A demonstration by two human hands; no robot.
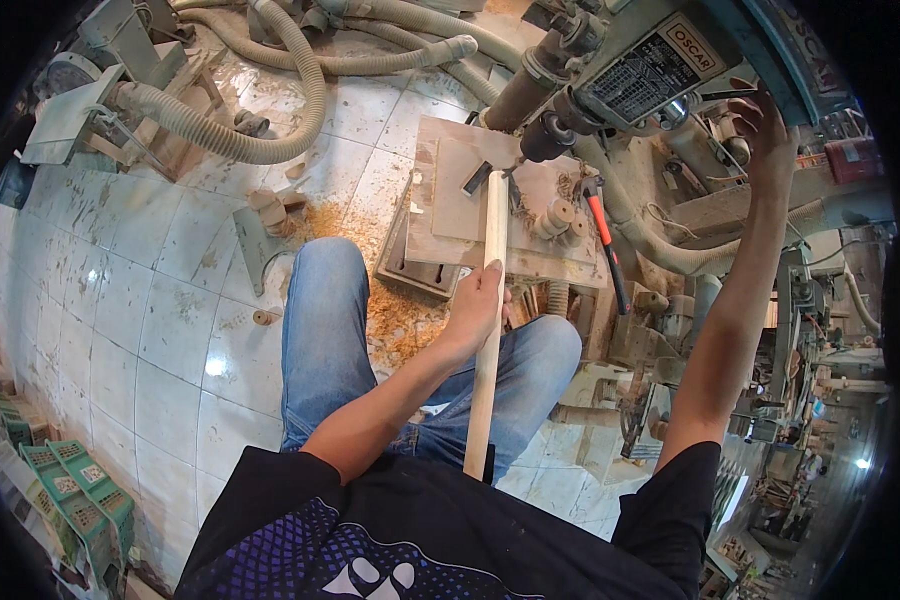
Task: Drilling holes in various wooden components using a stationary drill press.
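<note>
My left hand (478, 308) is wrapped round a long pale wooden pole (489, 350). The pole's far end rests on the board-topped work table (440, 215) of a drill press (635, 75), close by the drill chuck (547, 138); its near end reaches my shirt. A small dark block (476, 178) lies beside the far end. Raised at the upper right, my right hand (767, 135) has its fingers curled at the black lever (728, 95) on the side of the press. Part of that grip is hard to see.
Right of the pole, several round wooden pieces (555, 218) and a red-and-black hammer (607, 240) lie on the table. Sawdust (395, 325) covers the floor beneath. Ribbed hoses (240, 145) curve across the back; green crates (75, 490) stand at lower left.
</note>
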